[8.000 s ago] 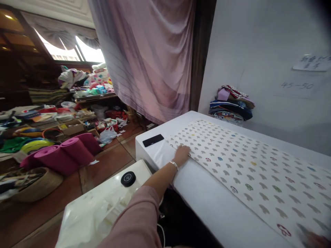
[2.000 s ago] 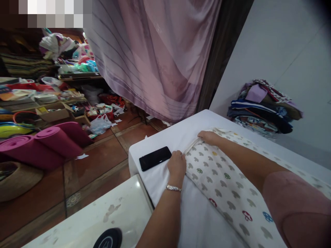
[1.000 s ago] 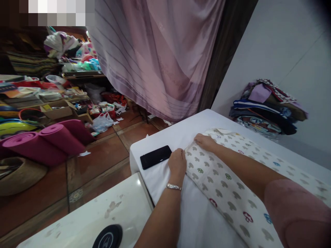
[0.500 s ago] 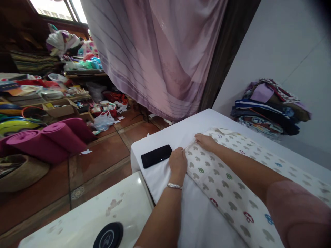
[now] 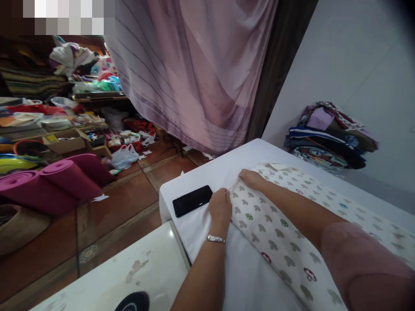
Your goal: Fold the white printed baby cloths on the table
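A white cloth printed with grey mushroom shapes and a few red, green and blue ones lies along the white-covered bed. Its far short edge is pinched by both hands. My left hand, with a silver bracelet at the wrist, grips the near corner. Farther along the same edge, my right hand is closed on the fabric, its arm lying across the cloth. Between the two hands the edge is pulled fairly straight. Just left of my left hand rests a black phone, lying flat.
A white surface with a round black part stands at the lower left. Folded clothes are stacked by the wall. A pink curtain hangs behind the bed. Pink rolled mats, boxes and bags crowd the tiled floor.
The view has shifted slightly, so everything sits a little farther left. Both hands keep their hold on the cloth's edge, with hardly any movement against the bed.
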Tool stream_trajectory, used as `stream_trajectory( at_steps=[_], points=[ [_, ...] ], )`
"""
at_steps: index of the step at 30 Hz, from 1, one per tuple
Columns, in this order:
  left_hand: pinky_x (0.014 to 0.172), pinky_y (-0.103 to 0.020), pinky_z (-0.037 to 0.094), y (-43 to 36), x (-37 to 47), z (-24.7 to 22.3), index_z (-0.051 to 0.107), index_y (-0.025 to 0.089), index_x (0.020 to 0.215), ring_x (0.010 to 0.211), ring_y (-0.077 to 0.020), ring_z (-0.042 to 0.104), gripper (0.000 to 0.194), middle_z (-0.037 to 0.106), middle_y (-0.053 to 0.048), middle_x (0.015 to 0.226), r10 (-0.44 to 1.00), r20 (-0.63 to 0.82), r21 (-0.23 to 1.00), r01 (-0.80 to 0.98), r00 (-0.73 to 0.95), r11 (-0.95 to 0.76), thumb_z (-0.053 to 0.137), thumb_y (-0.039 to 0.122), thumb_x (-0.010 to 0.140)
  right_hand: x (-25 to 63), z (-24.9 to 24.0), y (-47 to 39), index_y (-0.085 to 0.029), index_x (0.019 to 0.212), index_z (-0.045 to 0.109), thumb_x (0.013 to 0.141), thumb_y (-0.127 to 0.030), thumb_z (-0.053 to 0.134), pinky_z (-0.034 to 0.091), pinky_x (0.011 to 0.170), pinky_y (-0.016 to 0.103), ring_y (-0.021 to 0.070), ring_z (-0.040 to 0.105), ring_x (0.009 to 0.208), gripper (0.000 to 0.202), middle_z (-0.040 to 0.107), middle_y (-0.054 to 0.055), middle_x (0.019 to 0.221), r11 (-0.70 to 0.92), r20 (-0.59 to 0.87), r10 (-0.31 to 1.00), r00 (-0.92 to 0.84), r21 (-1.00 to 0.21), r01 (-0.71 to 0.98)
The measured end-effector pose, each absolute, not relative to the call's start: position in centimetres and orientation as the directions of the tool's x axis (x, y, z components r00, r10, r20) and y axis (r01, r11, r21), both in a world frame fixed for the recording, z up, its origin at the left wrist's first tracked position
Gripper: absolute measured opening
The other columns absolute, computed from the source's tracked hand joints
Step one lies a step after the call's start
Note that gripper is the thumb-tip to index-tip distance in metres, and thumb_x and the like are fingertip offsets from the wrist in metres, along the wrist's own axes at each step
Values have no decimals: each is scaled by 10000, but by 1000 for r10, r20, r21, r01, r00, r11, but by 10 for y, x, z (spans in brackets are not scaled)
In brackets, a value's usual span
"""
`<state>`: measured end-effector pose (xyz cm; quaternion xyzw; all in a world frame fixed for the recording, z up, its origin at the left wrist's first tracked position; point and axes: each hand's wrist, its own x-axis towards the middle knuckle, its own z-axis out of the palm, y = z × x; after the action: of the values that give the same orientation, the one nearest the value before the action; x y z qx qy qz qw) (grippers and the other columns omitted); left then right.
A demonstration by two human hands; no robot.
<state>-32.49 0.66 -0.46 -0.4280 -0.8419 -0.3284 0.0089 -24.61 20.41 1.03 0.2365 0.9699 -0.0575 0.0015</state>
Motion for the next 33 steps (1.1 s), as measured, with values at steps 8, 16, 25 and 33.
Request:
stream_trajectory(
  at_steps=[8, 16, 25, 33],
  points=[
    [748, -287, 386, 7, -326, -2, 618, 204, 967, 856, -190, 571, 247, 663, -45, 909, 714, 259, 549, 707, -651, 446, 388, 275, 910, -240, 7, 205, -209, 1111, 589, 812, -84, 425, 393, 889, 239, 151, 539, 1037, 363, 567, 34, 1192, 871, 70, 467, -881, -210, 445],
    [734, -283, 380, 7, -327, -1, 617, 195, 953, 853, -187, 568, 244, 661, -42, 902, 719, 266, 575, 705, -642, 416, 391, 276, 908, -163, 31, 266, -157, 1104, 594, 863, -184, 403, 409, 861, 304, 220, 555, 1036, 308, 620, 108, 1117, 436, 147, 898, -415, -176, 883],
    [686, -271, 374, 9, -329, -3, 611, 212, 940, 835, -179, 569, 222, 656, -27, 872, 718, 250, 559, 702, -649, 440, 406, 291, 903, -139, 13, 294, -174, 1190, 518, 869, -305, 460, 431, 722, 296, 233, 614, 911, 351, 661, 118, 971, 275, 59, 960, -274, -20, 961],
    [694, -274, 377, 9, -327, -2, 608, 212, 940, 845, -178, 572, 229, 659, -29, 904, 729, 231, 540, 708, -645, 455, 400, 298, 903, -128, 9, 300, -239, 999, 663, 861, -207, 429, 414, 778, 249, 194, 561, 1010, 273, 612, 59, 1099, 455, 64, 888, -454, 1, 890]
  ],
)
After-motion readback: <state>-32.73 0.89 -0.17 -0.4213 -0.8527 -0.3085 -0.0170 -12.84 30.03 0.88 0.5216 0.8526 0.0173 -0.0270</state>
